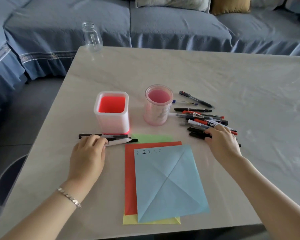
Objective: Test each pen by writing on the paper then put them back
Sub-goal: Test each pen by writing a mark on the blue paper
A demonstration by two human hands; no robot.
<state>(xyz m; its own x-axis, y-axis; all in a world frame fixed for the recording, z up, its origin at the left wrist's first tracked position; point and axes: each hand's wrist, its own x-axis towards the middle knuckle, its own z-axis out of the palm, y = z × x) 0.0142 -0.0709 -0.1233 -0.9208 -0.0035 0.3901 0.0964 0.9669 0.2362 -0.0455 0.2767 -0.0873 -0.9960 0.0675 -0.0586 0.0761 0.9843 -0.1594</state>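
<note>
A blue paper (170, 184) with several written marks along its top lies on red, green and yellow sheets in front of me. My left hand (88, 156) holds a white pen (119, 142) beside a small group of black pens (102, 135) in front of the white square holder (112, 112). My right hand (222, 141) reaches into the pile of pens (203, 118) on the right, its fingers curled on a black pen (197, 135) at the pile's near edge. The round pink holder (158, 105) stands between the square holder and the pile.
A clear glass jar (92, 37) stands at the table's far left corner. A blue sofa with cushions runs behind the table (215, 75). A dark round stool shows below the table's left edge.
</note>
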